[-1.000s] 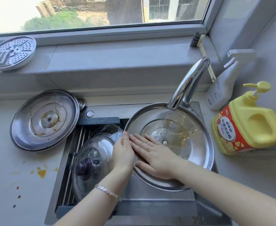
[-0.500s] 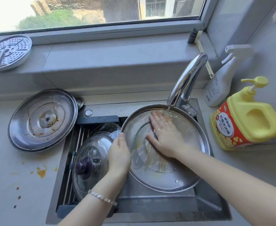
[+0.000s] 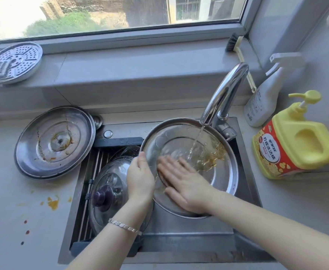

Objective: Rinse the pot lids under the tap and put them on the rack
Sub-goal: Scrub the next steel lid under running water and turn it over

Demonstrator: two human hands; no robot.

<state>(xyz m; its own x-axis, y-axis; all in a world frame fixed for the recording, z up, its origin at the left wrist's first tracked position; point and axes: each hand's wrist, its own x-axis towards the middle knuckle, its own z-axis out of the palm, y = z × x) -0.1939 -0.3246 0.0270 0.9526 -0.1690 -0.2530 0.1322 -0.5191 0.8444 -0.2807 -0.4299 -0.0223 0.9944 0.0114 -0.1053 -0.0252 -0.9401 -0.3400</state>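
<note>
A large steel lid is tilted in the sink, inner side up, under the running tap. Orange residue and water spread over its right half. My left hand grips the lid's left rim. My right hand lies flat on the lid's inner surface, fingers straight. A glass lid with a dark knob lies on the roll-up rack over the sink's left part, with another glass lid behind it. A dirty steel lid lies inner side up on the counter to the left.
A yellow detergent jug and a white spray bottle stand right of the sink. A brush leans in the window corner. A perforated steamer plate sits on the sill at left. Orange stains mark the counter.
My right hand has slid from the lid's upper middle down to its lower left part. The tap water now falls onto the bare middle of the lid.
</note>
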